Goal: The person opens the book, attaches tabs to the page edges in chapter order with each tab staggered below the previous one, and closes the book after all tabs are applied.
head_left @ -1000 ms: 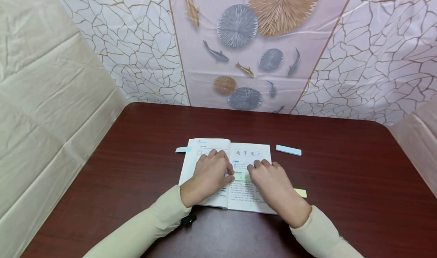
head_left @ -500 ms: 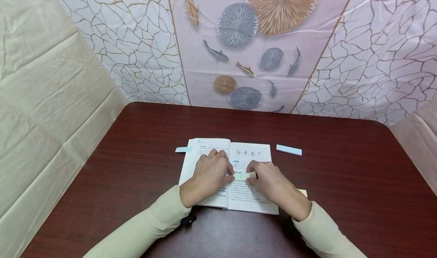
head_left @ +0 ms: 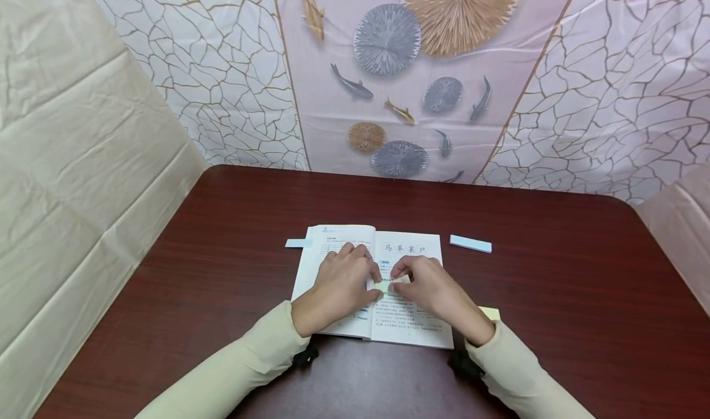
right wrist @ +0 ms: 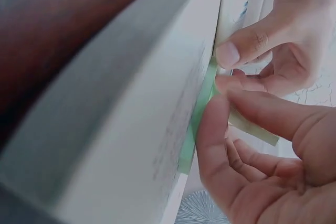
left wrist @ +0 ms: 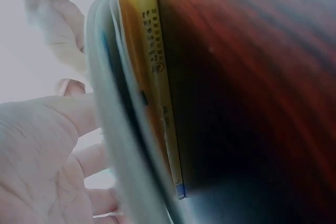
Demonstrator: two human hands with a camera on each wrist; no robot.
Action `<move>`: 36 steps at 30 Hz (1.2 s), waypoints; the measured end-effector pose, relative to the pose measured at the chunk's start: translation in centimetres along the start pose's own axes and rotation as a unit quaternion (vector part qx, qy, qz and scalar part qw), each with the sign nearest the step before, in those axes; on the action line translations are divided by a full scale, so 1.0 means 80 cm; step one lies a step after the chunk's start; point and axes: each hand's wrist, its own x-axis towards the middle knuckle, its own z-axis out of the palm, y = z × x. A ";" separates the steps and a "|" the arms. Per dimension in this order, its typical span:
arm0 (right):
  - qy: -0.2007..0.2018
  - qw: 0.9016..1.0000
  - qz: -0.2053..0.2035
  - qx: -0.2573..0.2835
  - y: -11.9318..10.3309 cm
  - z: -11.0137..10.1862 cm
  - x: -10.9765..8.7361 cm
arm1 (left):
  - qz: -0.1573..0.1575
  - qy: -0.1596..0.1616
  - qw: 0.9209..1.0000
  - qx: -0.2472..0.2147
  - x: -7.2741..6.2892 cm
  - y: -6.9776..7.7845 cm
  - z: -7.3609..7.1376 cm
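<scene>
An open book (head_left: 410,329) lies on the table with printed pages. Across its right page near the gutter sits a pale green sticky-note strip (head_left: 383,287). My left hand (head_left: 341,283) rests on the left page, thumb and index fingertip pressing the strip's inner end. My right hand (head_left: 429,283) pinches a lifted layer of the strip between thumb and index finger. In the right wrist view this layer's pale free end (right wrist: 257,127) folds back past the fingers, while green paper (right wrist: 190,145) stays flat on the page.
A light blue tab (head_left: 297,243) sticks out from the book's left edge. On the table to the right lie a light blue sticky strip (head_left: 471,243) and a yellow one (head_left: 489,313), partly behind the right wrist. Patterned cloth hangs behind the table.
My right hand has moved left along the green strip, from its outer end to near my left fingertips, peeling up the top layer. My left hand has stayed in place.
</scene>
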 end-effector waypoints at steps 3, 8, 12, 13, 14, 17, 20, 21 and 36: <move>-0.001 1.000 0.010 -0.007 -0.003 0.003 0.003 | 0.003 0.001 1.000 0.003 -0.001 -0.001 -0.001; -0.006 0.999 0.031 -0.022 -0.007 0.007 0.005 | 0.003 -0.003 1.000 -0.001 -0.002 -0.003 -0.001; -0.009 0.999 0.039 -0.027 -0.011 0.008 0.004 | -0.001 -0.009 1.000 -0.002 -0.002 -0.003 -0.001; -0.011 0.999 0.041 -0.025 -0.012 0.008 0.004 | -0.002 -0.010 1.000 -0.004 -0.002 -0.003 -0.001; -0.013 0.999 0.044 -0.022 -0.013 0.009 0.003 | -0.002 -0.011 1.000 -0.004 -0.002 -0.003 -0.001; -0.015 0.999 0.050 -0.014 -0.015 0.008 0.002 | -0.001 -0.014 1.000 -0.006 -0.002 -0.002 -0.001; -0.012 0.999 0.048 -0.013 -0.016 0.009 0.000 | 0.001 -0.015 1.000 -0.004 -0.002 -0.002 -0.002; -0.011 0.999 0.047 -0.015 -0.016 0.009 0.000 | 0.001 -0.016 1.000 -0.003 -0.002 -0.002 -0.002; -0.001 0.998 0.044 -0.044 -0.015 0.010 0.000 | 0.006 -0.008 1.000 0.014 -0.004 0.000 -0.001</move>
